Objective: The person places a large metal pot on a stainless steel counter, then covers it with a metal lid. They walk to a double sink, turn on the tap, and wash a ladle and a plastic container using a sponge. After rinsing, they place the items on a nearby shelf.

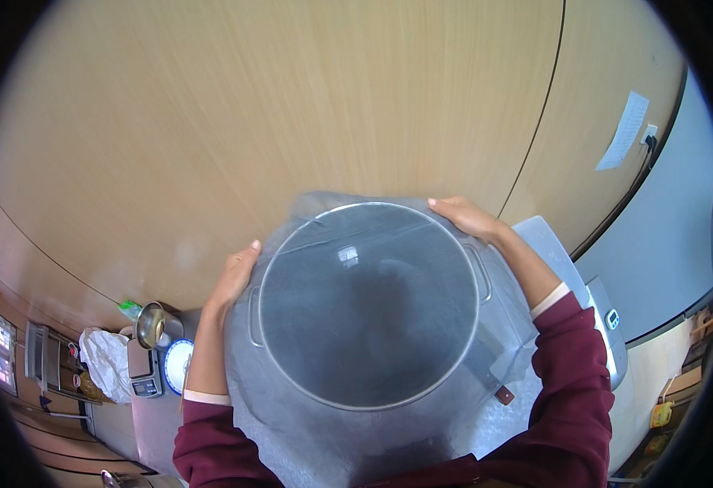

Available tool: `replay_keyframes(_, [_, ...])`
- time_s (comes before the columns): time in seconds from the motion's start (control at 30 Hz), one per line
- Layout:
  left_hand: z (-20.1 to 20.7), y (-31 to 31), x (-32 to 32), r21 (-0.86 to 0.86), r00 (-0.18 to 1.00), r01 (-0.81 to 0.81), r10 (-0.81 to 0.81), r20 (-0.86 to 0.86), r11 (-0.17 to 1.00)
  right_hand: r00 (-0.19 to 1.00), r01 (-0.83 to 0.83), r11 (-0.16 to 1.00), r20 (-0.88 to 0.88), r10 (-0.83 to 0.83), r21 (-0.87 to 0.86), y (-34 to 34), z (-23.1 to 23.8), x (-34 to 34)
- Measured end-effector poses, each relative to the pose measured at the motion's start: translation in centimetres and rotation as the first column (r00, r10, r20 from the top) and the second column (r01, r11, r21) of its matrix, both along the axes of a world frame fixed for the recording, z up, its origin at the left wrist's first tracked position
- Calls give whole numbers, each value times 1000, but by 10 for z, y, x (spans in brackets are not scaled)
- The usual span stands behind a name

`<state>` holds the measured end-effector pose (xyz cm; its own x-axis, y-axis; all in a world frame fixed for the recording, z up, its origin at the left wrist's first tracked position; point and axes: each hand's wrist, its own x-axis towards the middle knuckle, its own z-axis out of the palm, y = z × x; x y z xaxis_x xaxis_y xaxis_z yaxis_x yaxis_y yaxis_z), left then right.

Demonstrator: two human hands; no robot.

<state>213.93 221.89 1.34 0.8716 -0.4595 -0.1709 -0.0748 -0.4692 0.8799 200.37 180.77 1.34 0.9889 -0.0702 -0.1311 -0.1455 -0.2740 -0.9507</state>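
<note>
A large round metal pot (370, 325) with two loop handles stands in front of me on the metal worktop. A thin, see-through plastic sheet (246, 390) spreads around it, and creases cross the far rim, where the sheet seems to lie over the pot. My left hand (238, 274) is closed on the sheet's far-left edge, thumb up. My right hand (466, 218) pinches its far-right edge, with several fingers hidden. Beside the pot at near right lies a cleaver with a brown handle (503, 395), its blade partly under the film.
On the left are a kitchen scale (146, 387), a blue-rimmed white plate (179, 364), a metal bowl (158, 327) and a white plastic bag (106, 360). A wooden-patterned wall (291, 98) rises right behind the pot. A pale appliance with a small display (612, 318) stands at right.
</note>
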Motion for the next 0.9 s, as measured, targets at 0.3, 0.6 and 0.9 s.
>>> replay_keyframes(0.3, [37,-45,4,163,866,392,-423,269,906,926,78,661,300,229,-746,16,37,6])
replay_keyframes(0.6, [28,-48,-8,-62,957,158,-168,-236,985,942,-336,932,35,335,133,46,35,43])
replay_keyframes(0.9, [17,-25,-3,-107,883,139,-172,-436,984,959,-179,961,-183,219,211,41,25,28])
